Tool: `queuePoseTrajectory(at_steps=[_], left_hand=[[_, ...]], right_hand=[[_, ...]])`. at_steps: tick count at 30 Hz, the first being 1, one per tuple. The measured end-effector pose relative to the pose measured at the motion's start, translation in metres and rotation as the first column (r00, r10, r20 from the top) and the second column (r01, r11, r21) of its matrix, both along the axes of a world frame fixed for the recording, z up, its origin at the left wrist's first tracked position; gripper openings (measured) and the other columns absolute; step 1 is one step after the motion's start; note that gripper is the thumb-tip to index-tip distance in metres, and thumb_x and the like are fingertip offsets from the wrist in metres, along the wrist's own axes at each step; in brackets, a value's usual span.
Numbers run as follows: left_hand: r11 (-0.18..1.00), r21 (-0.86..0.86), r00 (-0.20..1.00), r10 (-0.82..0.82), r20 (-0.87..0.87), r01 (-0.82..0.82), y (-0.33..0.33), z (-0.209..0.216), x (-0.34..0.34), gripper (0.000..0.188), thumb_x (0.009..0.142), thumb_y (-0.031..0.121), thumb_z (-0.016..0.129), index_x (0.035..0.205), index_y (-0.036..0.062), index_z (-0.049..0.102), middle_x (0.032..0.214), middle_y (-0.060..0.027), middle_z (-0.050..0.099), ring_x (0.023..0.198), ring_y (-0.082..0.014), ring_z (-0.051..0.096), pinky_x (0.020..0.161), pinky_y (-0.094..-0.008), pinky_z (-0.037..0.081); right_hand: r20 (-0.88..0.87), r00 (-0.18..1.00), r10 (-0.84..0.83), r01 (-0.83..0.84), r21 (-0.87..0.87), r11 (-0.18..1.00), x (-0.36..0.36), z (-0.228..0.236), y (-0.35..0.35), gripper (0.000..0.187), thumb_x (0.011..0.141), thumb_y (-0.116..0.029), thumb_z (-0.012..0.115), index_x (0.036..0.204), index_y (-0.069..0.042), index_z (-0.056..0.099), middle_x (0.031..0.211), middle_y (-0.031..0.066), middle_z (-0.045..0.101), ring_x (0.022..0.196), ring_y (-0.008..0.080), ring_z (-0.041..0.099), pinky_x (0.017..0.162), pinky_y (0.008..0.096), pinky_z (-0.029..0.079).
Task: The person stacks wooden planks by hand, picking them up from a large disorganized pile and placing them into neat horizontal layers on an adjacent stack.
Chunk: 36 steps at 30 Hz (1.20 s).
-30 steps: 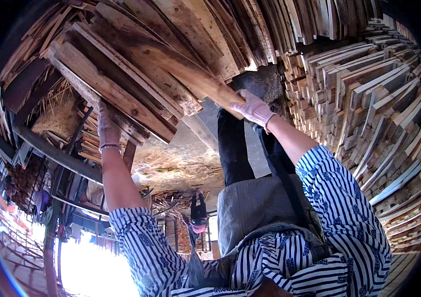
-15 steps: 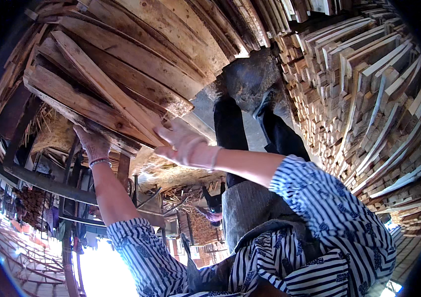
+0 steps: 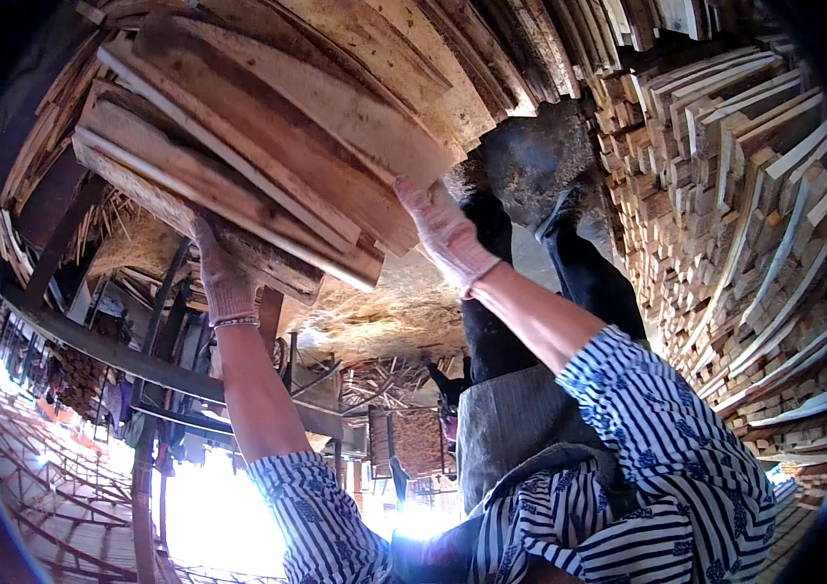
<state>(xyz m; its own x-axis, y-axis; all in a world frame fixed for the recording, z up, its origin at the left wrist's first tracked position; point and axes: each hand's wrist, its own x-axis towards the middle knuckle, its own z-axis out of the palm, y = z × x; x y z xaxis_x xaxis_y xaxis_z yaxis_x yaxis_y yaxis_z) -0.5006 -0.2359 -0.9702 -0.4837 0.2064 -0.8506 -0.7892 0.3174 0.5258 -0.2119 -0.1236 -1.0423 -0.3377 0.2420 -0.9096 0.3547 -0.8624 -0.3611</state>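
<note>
In a light knitted glove, my left hand (image 3: 226, 271) grips the near edge of the lowest rough wooden board (image 3: 262, 255); some of its fingers are hidden by the wood. My right hand (image 3: 442, 229), gloved too, is closed at the right end of a wide wooden board (image 3: 335, 127) higher in the stack, and its fingertips show at the board's edge. Between the hands, several long boards lie side by side, overlapping. A narrow wooden strip (image 3: 238, 190) runs slantwise among them, its end near the stack's front.
A tall pile of cut wood strips (image 3: 725, 214) fills the right side. More boards (image 3: 472, 49) lie at the far side. A curved metal bar (image 3: 131, 355) passes below my left arm. My dark-trousered legs (image 3: 584, 263) stand by the grey floor. Wood scraps (image 3: 384, 382) lie further back.
My right hand has moved right and away, from the slanted narrow piece to the end of the wide board. The boards have shifted and lie more closely in line. My left hand keeps its edge.
</note>
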Motion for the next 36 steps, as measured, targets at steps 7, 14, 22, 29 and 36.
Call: queuePoseTrajectory(at_steps=[7,14,22,29,36], left_hand=[[0.972,0.127,0.964,0.215,-0.157,-0.196,0.034,-0.035,0.042,0.067,0.095,0.052,0.063,0.146,0.0114,0.048,0.145,-0.007,0.053,0.13,-0.0256,0.049,0.112,-0.0411,0.04],[0.962,0.121,0.954,0.263,-0.142,-0.247,0.045,-0.021,0.076,0.064,0.097,0.049,0.062,0.144,0.0079,0.05,0.139,-0.006,0.057,0.125,-0.0223,0.055,0.11,-0.0362,0.043],[0.901,0.26,0.912,0.261,0.316,-0.347,0.0,-0.037,0.23,0.059,0.078,0.037,0.086,0.127,0.016,0.061,0.112,0.0036,0.066,0.098,-0.0118,0.063,0.087,-0.027,0.056],[0.806,0.334,0.829,0.309,0.466,-0.488,0.008,-0.058,0.221,0.062,0.077,0.058,0.079,0.123,0.0199,0.064,0.111,0.0022,0.068,0.103,-0.0199,0.063,0.086,-0.041,0.054],[0.894,0.141,0.884,0.379,0.274,-0.426,0.008,-0.063,0.226,0.086,0.076,0.064,0.077,0.141,0.0154,0.05,0.13,-0.0034,0.06,0.116,-0.0247,0.058,0.093,-0.0392,0.053]], right_hand=[[0.084,0.85,0.52,-0.512,0.36,0.78,0.012,0.011,0.086,0.074,0.101,-0.052,0.053,0.141,0.008,0.039,0.121,0.022,0.063,0.084,0.0275,0.07,0.07,0.0365,0.058],[0.225,0.777,0.588,-0.626,0.171,0.761,0.04,0.014,0.085,0.101,0.089,-0.066,0.06,0.145,0.013,0.031,0.12,0.0285,0.062,0.103,0.0341,0.068,0.084,0.0342,0.057],[0.015,0.949,0.314,-0.31,-0.127,0.942,0.208,0.016,0.126,0.096,0.086,-0.054,0.071,0.154,-0.001,0.027,0.144,0.0185,0.05,0.131,0.0276,0.049,0.114,0.0403,0.036],[0.279,0.831,0.482,-0.505,0.013,0.863,0.17,0.027,0.229,0.098,0.092,-0.062,0.056,0.156,0.003,0.02,0.164,0.0218,0.019,0.152,0.032,0.018,0.124,0.0454,0.013],[0.305,0.631,0.713,-0.77,0.135,0.623,0.114,-0.013,0.193,0.069,0.102,-0.039,0.05,0.155,-0.003,0.025,0.153,0.0234,0.041,0.126,0.0287,0.057,0.091,0.0304,0.053]])
